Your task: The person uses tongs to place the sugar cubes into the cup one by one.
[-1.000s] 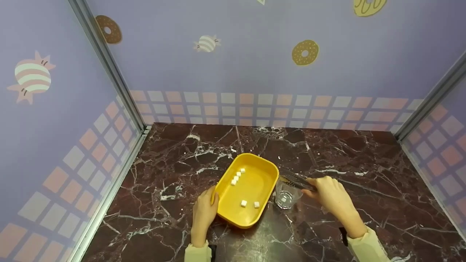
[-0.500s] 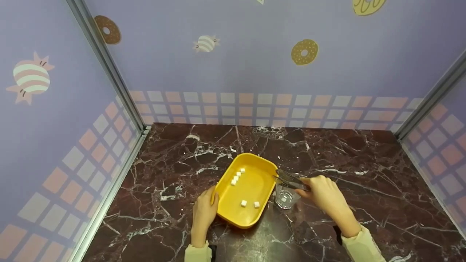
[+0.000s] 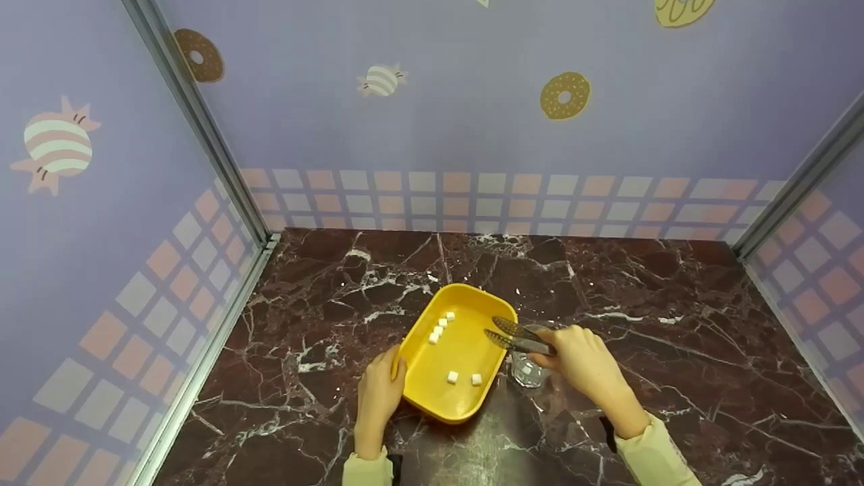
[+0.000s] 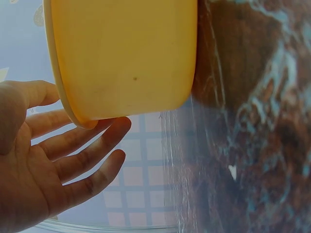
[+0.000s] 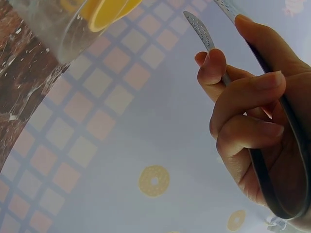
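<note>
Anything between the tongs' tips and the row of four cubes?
In the head view, just bare tray floor separates the tips of the tongs from the four cubes.

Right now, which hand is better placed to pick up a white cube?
Probably the right hand: it holds the tongs, tips apart over the yellow tub where the white cubes lie, while the left hand holds the tub.
</note>
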Tool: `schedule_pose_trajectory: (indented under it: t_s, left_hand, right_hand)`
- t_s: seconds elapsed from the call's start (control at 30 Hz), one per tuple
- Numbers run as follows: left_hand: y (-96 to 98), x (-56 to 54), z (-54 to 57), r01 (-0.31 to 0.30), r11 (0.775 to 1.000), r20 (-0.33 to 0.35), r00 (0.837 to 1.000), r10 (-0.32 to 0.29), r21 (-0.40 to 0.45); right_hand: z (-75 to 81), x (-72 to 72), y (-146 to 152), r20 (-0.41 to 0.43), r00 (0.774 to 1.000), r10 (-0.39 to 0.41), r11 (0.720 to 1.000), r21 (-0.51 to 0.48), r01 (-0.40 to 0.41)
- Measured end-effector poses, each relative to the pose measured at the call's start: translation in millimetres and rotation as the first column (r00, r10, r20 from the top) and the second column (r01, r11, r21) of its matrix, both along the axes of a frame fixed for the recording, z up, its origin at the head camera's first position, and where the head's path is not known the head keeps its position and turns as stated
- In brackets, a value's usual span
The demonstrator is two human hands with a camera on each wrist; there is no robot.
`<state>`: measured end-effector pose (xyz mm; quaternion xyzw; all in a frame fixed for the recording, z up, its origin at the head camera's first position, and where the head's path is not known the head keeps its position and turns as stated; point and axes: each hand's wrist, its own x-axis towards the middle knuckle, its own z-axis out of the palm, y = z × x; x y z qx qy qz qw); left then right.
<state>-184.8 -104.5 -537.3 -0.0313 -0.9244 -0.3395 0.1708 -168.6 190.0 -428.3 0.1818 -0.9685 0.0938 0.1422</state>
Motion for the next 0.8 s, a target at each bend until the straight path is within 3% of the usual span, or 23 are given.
schedule_pose_trajectory:
  t_s: [0.67,0.8]
  left_hand:
    - [0.4,0.7,-0.7,0.001,1.000,-0.010,1.000,-0.001,0.005]
    - [0.3,0.5,-0.2,0.000,1.000,-0.012,1.000,0.000,-0.001]
  right_hand:
    - [-8.9,-3.2,-32.9,0.053,0.997,0.054,0.999,-0.009,-0.053]
    - [-11.4,-5.0,-38.2,0.024,0.997,0.073,0.997,0.004,-0.073]
